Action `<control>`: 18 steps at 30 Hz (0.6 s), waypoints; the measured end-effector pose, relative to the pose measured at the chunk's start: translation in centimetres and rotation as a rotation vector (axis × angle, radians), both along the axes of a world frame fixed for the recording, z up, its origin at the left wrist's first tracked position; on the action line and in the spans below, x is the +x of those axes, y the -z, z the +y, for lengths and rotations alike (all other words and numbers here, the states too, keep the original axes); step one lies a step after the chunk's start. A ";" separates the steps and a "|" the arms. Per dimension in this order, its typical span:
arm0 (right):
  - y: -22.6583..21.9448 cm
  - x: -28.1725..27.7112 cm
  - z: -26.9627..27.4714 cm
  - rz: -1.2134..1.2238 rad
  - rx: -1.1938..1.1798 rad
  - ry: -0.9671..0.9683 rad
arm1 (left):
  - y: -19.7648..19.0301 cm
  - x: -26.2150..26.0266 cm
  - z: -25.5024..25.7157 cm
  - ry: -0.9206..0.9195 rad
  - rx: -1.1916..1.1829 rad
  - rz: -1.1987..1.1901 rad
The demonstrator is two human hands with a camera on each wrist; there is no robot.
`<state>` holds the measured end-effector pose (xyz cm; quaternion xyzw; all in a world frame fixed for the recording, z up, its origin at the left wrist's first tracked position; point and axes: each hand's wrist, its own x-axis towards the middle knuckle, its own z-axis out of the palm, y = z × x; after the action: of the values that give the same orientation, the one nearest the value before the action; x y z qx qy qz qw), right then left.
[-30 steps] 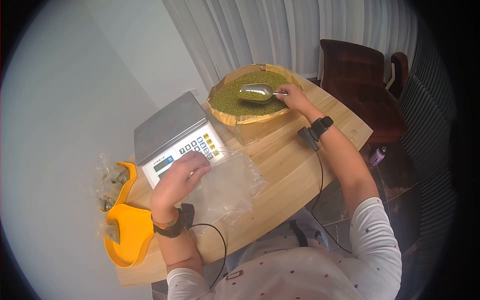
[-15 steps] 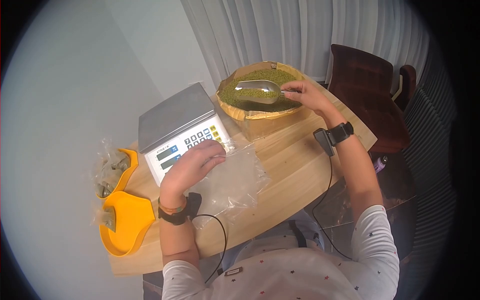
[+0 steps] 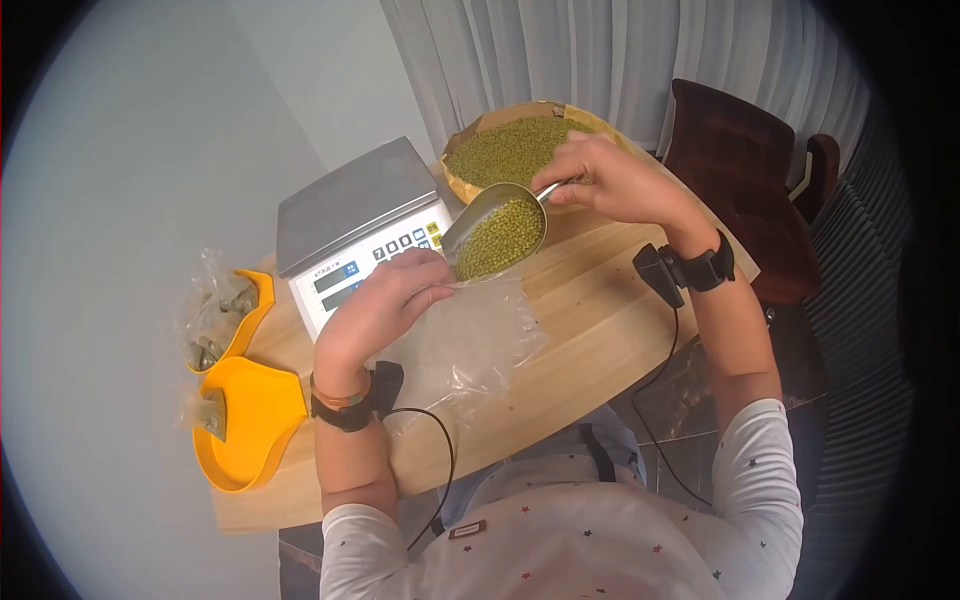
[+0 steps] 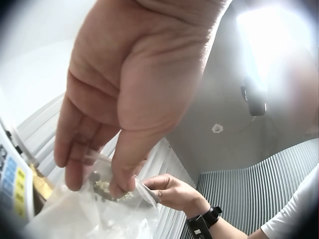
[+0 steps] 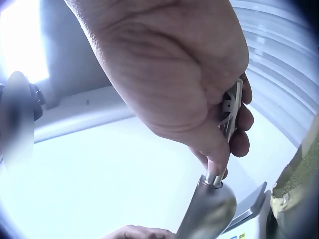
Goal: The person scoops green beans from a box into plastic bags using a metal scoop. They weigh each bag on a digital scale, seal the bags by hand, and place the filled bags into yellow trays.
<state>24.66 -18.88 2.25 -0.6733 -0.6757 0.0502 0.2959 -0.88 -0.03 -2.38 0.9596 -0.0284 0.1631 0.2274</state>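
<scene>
My right hand (image 3: 618, 182) grips the handle of a metal scoop (image 3: 480, 208) heaped with small green mung beans (image 3: 505, 238). The scoop is tilted, its lip close beside the fingers of my left hand (image 3: 375, 318). Those fingers pinch the top edge of a clear plastic bag (image 3: 465, 345) that hangs over the table. In the left wrist view, thumb and fingers hold the bag's mouth apart, and some beans (image 4: 107, 189) show through the film. Behind the scoop, a cardboard box (image 3: 462, 187) lined with yellow tape holds more beans.
A white scale (image 3: 318, 302) with a grey platform (image 3: 350, 215) stands left of the box. Two yellow trays (image 3: 262, 400) with small filled bags (image 3: 211, 415) are at the table's left end. A dark red chair (image 3: 730, 150) is beyond the wooden table (image 3: 590, 320).
The right hand has brought the full scoop out of the box, toward me and left, to the bag by my left hand, and tilted it. The left hand keeps its hold on the bag.
</scene>
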 end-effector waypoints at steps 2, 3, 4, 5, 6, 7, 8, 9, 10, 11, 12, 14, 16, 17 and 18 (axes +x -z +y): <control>-1.0 -2.1 -0.4 -0.341 0.134 0.040 | -0.1 -0.1 -0.1 0.009 -0.004 -0.014; -1.2 -2.9 -0.4 -0.340 0.132 0.041 | -0.2 -0.1 -0.1 -0.006 0.005 -0.014; -1.3 -3.6 -0.4 -0.420 0.152 0.048 | -0.3 -0.2 -0.2 -0.020 0.014 -0.015; -1.4 -4.0 -0.4 -0.500 0.173 0.055 | -0.4 -0.2 -0.2 -0.018 0.013 -0.013; -1.3 -4.2 -0.3 -0.499 0.172 0.056 | -0.5 -0.3 -0.3 -0.014 0.020 -0.021; -1.2 -4.3 -0.3 -0.521 0.206 0.050 | -0.6 -0.3 -0.3 -0.009 0.028 -0.030; -1.2 -4.3 -0.2 -0.544 0.240 0.042 | -0.5 -0.3 -0.2 -0.007 0.029 -0.031; -1.3 -4.1 -0.3 -0.548 0.241 0.044 | -0.4 -0.4 -0.1 -0.010 0.019 -0.031; -1.5 -3.8 -0.3 -0.501 0.244 0.074 | -0.4 -0.4 0.0 -0.012 0.010 -0.033; -1.7 -3.3 -0.4 -0.455 0.247 0.103 | -0.5 -0.5 0.1 -0.011 0.012 -0.039; -1.8 -2.4 -0.4 -0.462 0.247 0.103 | -0.6 -0.6 0.1 -0.025 0.013 -0.029; -1.3 0.2 0.0 -0.381 0.251 0.257 | -0.7 -0.7 0.1 -0.040 0.014 -0.024; -0.6 2.9 0.8 -0.346 0.208 0.387 | -0.8 -0.8 0.1 -0.054 -0.018 -0.091; 0.1 4.4 1.3 -0.305 0.164 0.517 | -0.9 -0.8 0.1 -0.053 -0.016 -0.094; 1.2 6.0 1.7 -0.308 0.167 0.517 | -0.9 -0.8 0.0 -0.065 -0.002 -0.099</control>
<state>30.70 -17.17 1.09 -0.7960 -0.5206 -0.1850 0.2473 -1.73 0.00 -1.43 0.9506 -0.0083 0.2178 0.2210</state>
